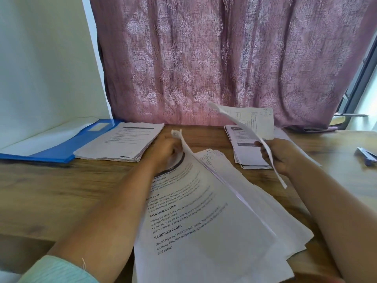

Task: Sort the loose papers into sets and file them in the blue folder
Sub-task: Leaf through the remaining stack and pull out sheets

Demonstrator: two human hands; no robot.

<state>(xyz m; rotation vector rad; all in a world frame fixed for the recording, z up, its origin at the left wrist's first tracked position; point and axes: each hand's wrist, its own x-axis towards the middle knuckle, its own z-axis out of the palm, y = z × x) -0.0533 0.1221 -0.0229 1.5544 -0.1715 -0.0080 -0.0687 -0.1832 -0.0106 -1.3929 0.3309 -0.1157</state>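
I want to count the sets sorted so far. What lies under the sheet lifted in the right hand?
Under the lifted sheet in the right hand lies a small stack of printed pages on the table. The sheet and hand cover its right part.

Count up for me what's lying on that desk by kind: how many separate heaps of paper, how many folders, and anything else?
Paper heaps on the desk: 3 – left stack, far right stack, loose pile in front
Sheets held in the air: 2 – left hand sheet, right hand sheet
Blue folder: 1
Stapler: 1
Total: 7
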